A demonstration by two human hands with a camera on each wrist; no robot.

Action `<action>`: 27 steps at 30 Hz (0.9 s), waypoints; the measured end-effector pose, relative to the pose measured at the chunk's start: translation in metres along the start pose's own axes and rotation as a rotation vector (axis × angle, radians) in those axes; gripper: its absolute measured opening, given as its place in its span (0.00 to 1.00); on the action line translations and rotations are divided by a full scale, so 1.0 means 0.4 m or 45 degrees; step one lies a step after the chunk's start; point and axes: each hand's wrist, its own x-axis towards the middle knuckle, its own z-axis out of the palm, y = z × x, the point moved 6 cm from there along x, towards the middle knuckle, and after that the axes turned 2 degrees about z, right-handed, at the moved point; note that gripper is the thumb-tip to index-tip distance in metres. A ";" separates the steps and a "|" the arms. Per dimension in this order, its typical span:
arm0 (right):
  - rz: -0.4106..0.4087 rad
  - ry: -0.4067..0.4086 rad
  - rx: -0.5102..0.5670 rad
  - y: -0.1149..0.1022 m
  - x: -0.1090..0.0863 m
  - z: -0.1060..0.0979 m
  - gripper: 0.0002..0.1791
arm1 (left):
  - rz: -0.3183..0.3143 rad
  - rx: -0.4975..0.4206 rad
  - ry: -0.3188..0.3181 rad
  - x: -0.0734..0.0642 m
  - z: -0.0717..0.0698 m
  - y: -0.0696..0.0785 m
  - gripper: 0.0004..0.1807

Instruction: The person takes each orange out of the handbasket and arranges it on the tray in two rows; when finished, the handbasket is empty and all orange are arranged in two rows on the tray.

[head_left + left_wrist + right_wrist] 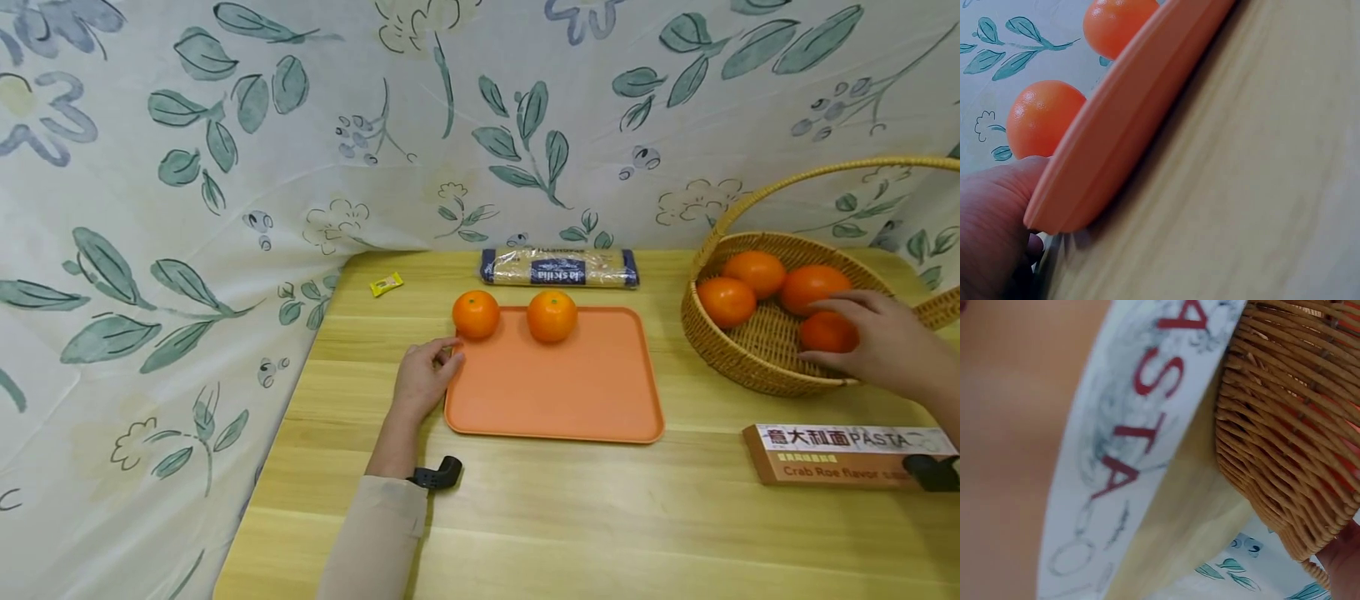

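Two oranges, a left orange (476, 315) and a right orange (552, 316), sit along the far side of the orange-coloured tray (555, 383). My left hand (423, 379) holds the tray's left rim between thumb and fingers; in the left wrist view the thumb lies against the tray edge (1100, 144). Inside the wicker basket (772, 379), my right hand (881, 342) grips a reddish orange (827, 332), its fingers over the far side and thumb in front. Three other oranges (753, 275) lie around it. In the right wrist view, the basket wall (1285, 425) mostly hides the hand.
A spaghetti packet (558, 268) lies behind the tray. A small yellow wrapped candy (386, 284) is at the far left. The pasta box (847, 457) lies in front of the basket, under the right wrist. Floral cloth (420, 125) hangs behind the wooden table (525, 517).
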 end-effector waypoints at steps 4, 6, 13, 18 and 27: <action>0.068 -0.024 0.041 0.022 -0.003 0.011 0.43 | 0.000 0.002 0.000 0.000 0.000 0.001 0.16; 0.090 -0.034 0.060 0.028 -0.003 0.014 0.42 | -0.002 0.002 -0.001 0.000 -0.001 0.002 0.16; 0.147 -0.080 0.049 0.034 -0.002 0.021 0.41 | -0.009 0.001 -0.004 0.000 0.000 0.001 0.16; 0.152 -0.097 0.061 0.036 -0.003 0.022 0.39 | -0.012 0.001 -0.005 0.001 0.002 -0.001 0.16; 0.159 -0.112 0.062 0.043 0.001 0.025 0.39 | -0.016 0.003 -0.006 0.002 0.003 -0.004 0.16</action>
